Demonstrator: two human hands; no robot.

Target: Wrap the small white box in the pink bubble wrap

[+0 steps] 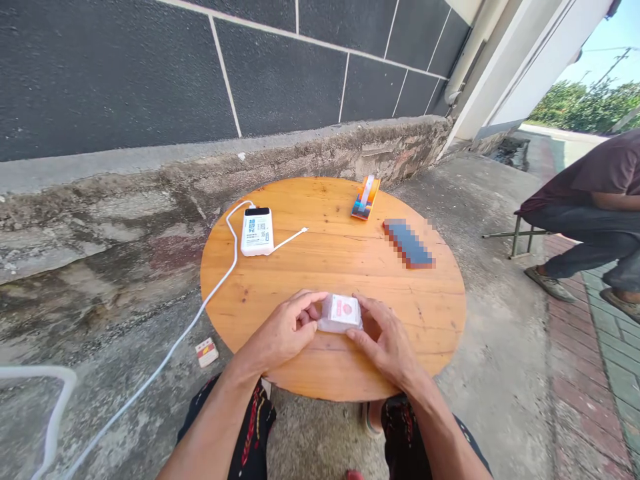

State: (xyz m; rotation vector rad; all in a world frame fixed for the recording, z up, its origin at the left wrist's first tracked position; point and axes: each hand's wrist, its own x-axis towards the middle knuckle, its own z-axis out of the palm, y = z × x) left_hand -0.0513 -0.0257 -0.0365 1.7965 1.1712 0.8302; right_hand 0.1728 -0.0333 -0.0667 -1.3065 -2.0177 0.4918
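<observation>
left hand and right hand clamp the wrapped packet between them, near the round wooden table's near edge; bare wood surrounds it.

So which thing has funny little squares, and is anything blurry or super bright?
In the head view, coarse squares cover the dark flat thing; the print on the wrapped packet looks too soft to read; the sky is bright.

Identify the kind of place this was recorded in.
Probably an outdoor yard beside a building: a tiled wall, rough concrete ground, and sunlit greenery beyond.
</observation>
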